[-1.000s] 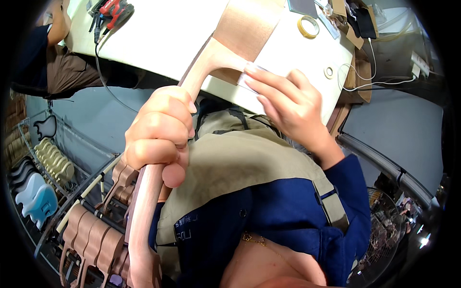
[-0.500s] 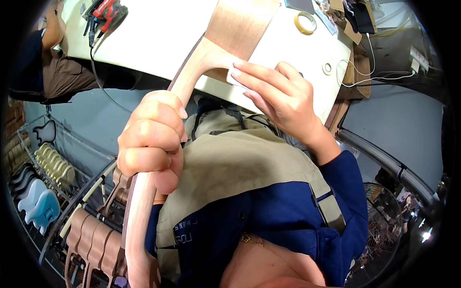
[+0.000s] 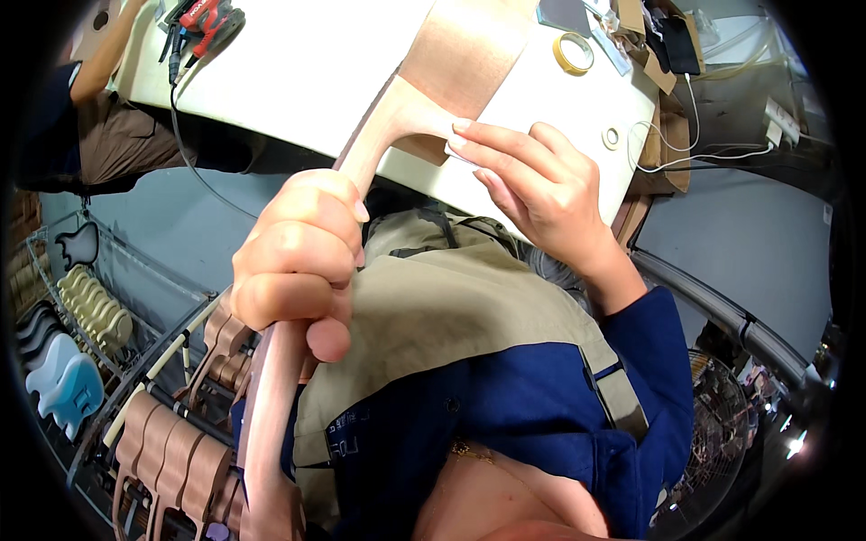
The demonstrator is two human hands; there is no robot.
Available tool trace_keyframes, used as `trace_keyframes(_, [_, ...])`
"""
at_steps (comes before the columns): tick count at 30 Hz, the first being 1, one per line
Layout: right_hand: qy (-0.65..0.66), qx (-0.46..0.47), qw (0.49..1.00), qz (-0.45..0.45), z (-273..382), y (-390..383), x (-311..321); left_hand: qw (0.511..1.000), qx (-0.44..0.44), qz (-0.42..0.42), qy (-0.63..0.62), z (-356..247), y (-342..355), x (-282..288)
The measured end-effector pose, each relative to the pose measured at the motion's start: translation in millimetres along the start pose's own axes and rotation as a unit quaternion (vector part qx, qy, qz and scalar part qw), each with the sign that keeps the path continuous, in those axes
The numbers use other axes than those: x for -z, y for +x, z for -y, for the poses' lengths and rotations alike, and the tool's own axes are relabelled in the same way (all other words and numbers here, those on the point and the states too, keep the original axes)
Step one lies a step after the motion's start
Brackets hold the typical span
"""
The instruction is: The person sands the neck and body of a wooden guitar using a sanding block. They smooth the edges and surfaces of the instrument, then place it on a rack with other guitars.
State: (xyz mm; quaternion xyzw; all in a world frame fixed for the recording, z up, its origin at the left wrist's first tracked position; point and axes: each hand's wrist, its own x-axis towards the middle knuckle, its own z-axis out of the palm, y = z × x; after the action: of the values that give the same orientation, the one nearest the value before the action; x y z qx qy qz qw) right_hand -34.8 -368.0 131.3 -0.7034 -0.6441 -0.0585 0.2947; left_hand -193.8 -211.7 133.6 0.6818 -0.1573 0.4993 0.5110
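Note:
An unpainted wooden guitar (image 3: 383,122) runs from the far table edge down to the lower left, its body reaching over the table. My left hand (image 3: 298,252) is closed round its neck, fingers wrapped over the wood. Between the fingertips and thumb of my right hand (image 3: 546,185) is a thin white piece (image 3: 460,158) that looks like folded sandpaper. These fingers press it against the tip of the curved cutaway, where the body meets the neck. Most of the white piece is hidden under the fingers.
On the white table (image 3: 298,81) lie a red power sander (image 3: 203,22) with a cord, a yellow tape roll (image 3: 574,54) and a smaller roll (image 3: 612,137). Another person's arm (image 3: 104,59) is at the far left. Racks hold brown guitar bodies (image 3: 171,451) and a blue one (image 3: 68,388). A fan (image 3: 713,433) stands right.
The guitar and both my hands have shifted slightly to the right. My right hand stays at the cutaway tip with the white piece. The other person's arm at the far left has moved.

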Motion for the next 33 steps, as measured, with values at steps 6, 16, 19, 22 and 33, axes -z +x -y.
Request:
trace_keyframes(6, [0.001, -0.031, 0.999, 0.016, 7, -3, 3, 0.999, 0.023, 0.026, 0.004, -4, 2, 1])
trace_keyframes(16, [0.099, -0.033, 0.994, -0.028, -2, -10, -1, 0.999, 0.014, -0.021, -0.038, -1, 3, -1])
trace_keyframes(19, [0.096, -0.047, 0.994, -0.031, -1, 3, -7, 0.999, 0.018, -0.018, -0.035, -2, 3, 1])
trace_keyframes(22, [0.137, -0.06, 0.988, -0.036, -7, 5, -7, 0.999, 0.011, -0.016, -0.04, 0, 2, 1])
trace_keyframes(33, [0.179, -0.107, 0.978, -0.019, -5, 5, 5, 1.0, 0.005, 0.028, -0.012, 1, 3, 3])
